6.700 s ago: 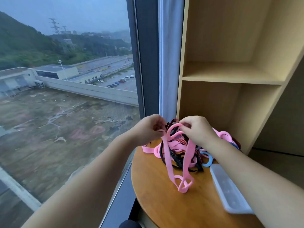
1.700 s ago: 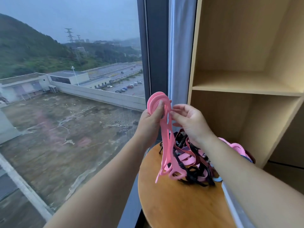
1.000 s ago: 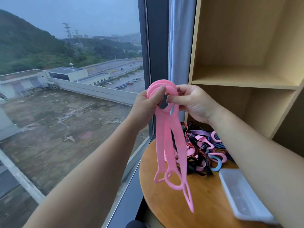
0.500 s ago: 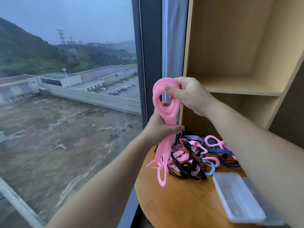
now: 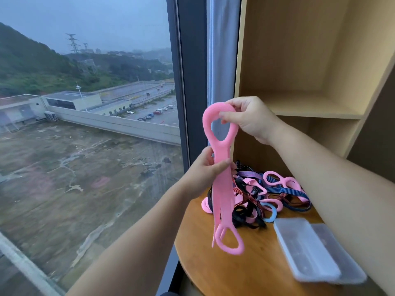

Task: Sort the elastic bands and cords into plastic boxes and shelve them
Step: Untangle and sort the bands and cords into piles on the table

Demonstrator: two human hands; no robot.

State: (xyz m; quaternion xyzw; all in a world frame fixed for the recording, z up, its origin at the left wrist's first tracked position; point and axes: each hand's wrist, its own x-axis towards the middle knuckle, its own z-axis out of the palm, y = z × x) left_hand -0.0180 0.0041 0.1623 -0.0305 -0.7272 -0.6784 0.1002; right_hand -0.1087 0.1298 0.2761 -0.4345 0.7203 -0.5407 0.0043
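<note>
A long pink elastic band [image 5: 222, 193] hangs upright above the round wooden table [image 5: 235, 272]. My right hand [image 5: 250, 118] pinches its top loop. My left hand [image 5: 205, 171] grips the strands lower down, about the middle. The band's bottom loops dangle near the table top. Behind it lies a tangled pile of bands and cords [image 5: 263, 195] in pink, black, striped red, blue and purple. A clear plastic box [image 5: 307, 248] lies flat at the table's right, partly under my right forearm.
A light wooden shelf unit [image 5: 310, 103] stands right behind the table, with open compartments. A large window [image 5: 85, 124] with a dark frame fills the left. The table's edge curves close to the glass.
The band came up out of the pile. My right hand kept the top loop while my left hand slid down the strands, pulling them straight.
</note>
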